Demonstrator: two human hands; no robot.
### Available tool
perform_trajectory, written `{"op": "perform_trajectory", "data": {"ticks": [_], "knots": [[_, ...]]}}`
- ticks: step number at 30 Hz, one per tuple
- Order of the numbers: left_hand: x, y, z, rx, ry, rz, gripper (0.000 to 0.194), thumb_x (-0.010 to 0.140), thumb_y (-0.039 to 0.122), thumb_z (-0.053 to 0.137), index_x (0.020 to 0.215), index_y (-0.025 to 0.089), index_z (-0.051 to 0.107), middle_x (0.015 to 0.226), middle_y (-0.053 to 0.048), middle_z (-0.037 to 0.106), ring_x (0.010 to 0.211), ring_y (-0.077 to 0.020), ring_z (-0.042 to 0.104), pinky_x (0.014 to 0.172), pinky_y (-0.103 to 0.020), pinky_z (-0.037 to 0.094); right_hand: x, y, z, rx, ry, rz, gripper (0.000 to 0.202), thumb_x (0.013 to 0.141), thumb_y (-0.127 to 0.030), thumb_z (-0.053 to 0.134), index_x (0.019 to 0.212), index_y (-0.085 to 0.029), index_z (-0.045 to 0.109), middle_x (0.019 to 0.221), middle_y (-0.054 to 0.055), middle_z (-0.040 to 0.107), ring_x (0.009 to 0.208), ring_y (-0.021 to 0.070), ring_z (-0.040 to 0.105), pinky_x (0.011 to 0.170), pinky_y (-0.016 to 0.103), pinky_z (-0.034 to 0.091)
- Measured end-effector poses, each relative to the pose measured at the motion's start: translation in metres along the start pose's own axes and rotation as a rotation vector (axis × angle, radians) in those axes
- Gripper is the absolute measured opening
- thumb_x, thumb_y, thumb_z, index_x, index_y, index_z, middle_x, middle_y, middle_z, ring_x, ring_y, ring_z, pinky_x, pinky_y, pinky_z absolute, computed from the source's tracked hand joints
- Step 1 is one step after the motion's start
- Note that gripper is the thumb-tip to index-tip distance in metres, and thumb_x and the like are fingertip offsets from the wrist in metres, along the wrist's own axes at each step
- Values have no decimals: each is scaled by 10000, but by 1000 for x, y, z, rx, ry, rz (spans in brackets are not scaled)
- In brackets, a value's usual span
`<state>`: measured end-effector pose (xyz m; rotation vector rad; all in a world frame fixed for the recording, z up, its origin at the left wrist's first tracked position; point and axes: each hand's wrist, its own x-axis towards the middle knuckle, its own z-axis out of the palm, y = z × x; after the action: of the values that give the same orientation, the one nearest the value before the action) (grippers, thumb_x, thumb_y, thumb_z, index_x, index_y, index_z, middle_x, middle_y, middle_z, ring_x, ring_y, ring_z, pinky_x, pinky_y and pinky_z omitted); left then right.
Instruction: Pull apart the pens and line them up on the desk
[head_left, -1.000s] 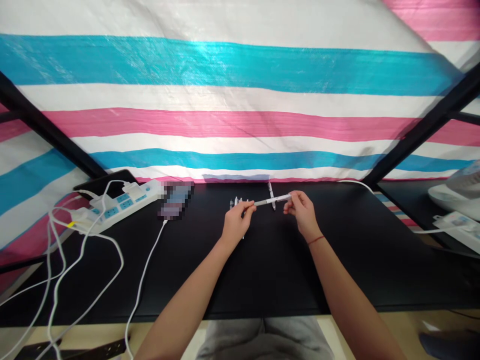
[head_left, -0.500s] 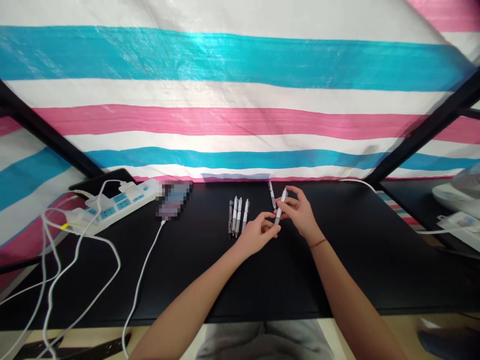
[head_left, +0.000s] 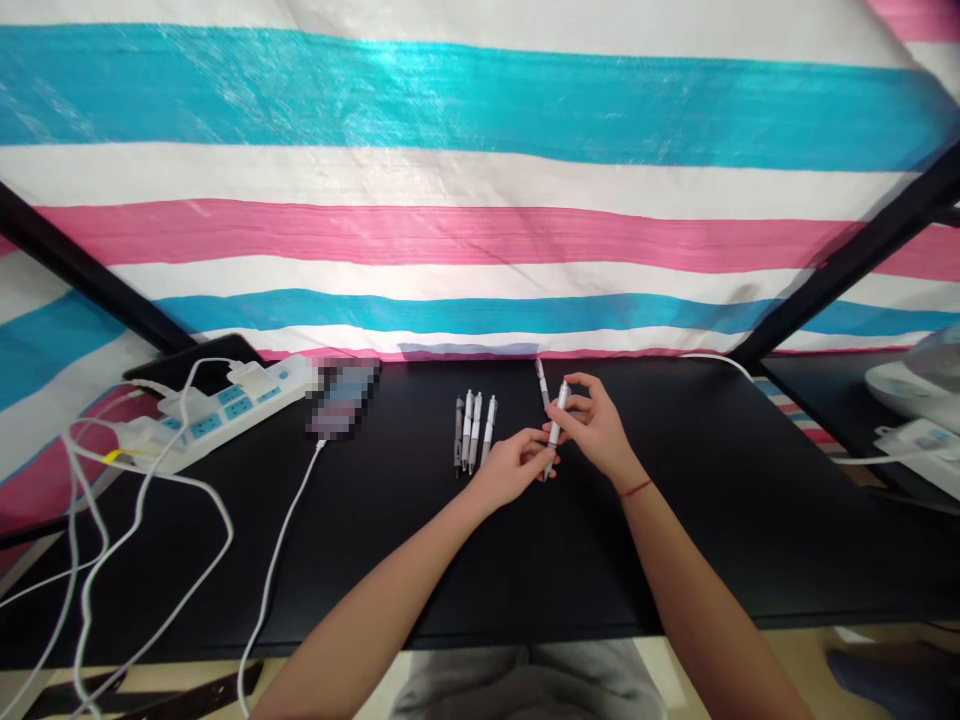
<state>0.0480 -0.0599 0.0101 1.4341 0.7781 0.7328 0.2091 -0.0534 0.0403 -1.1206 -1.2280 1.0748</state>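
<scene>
Both hands are closed on one white and grey pen, held tilted above the black table [head_left: 360, 560]. My right hand [head_left: 598, 425] grips the upper part of this pen [head_left: 556, 428] with thumb and fingers. Lower down, my left hand [head_left: 517, 465] pinches it near the grey tip end. Left of my left hand, several pens lie side by side: a dark grey pen [head_left: 458, 435] at the left end, then white and grey ones, such as this white pen [head_left: 476, 425]. Another white pen [head_left: 543, 383] lies behind my hands, its near end partly hidden.
On the left lie a white power strip [head_left: 240, 410] with plugs, loose white cables [head_left: 154, 480] and a blurred phone [head_left: 345, 395] on a charging cord. A striped sheet [head_left: 480, 240] hangs behind the table. A white device [head_left: 919, 445] stands at far right.
The held pen sits slightly lower, and its tip now shows below my left fingers. The view has shifted a little; the pens on the table have kept their places.
</scene>
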Motion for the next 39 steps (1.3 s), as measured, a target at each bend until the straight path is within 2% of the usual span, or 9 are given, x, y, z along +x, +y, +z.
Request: {"op": "perform_trajectory", "data": {"ticks": [10, 13, 16, 28, 39], "knots": [[2, -5, -2, 37, -2, 23, 347, 844, 418, 558, 1069, 154, 553, 909, -87, 679, 742, -158, 668, 666, -284, 533, 0, 1, 0, 3, -12, 12, 540, 702, -420, 720, 1122, -248, 426, 823, 13, 636, 622, 201, 678, 516, 313, 575], [2, -4, -2, 44, 3, 29, 344, 855, 412, 544, 1080, 151, 549, 907, -86, 678, 728, -154, 667, 667, -288, 536, 0, 1, 1, -6, 21, -10, 563, 710, -419, 711, 1157, -256, 411, 806, 4, 633, 617, 200, 677, 518, 316, 574], [2, -4, -2, 49, 5, 26, 335, 855, 400, 549, 1078, 150, 549, 892, -85, 679, 731, -159, 669, 673, -296, 537, 1, 4, 3, 4, 38, -29, 522, 706, -414, 715, 1107, -246, 428, 766, -6, 621, 597, 197, 671, 492, 301, 564], [1, -4, -2, 8, 2, 11, 339, 839, 412, 566, 1047, 145, 550, 854, -79, 675, 727, -166, 668, 676, -319, 547, 3, 8, 1, 19, 12, 18, 574, 691, -434, 719, 1146, -252, 419, 762, -11, 620, 602, 193, 667, 498, 306, 565], [0, -2, 1, -31, 5, -2, 352, 823, 423, 585, 1039, 148, 550, 853, -76, 668, 717, -155, 661, 676, -323, 549, 3, 4, 1, 15, -9, 23, 530, 688, -429, 724, 1101, -233, 456, 729, -14, 613, 601, 192, 664, 484, 287, 554]]}}
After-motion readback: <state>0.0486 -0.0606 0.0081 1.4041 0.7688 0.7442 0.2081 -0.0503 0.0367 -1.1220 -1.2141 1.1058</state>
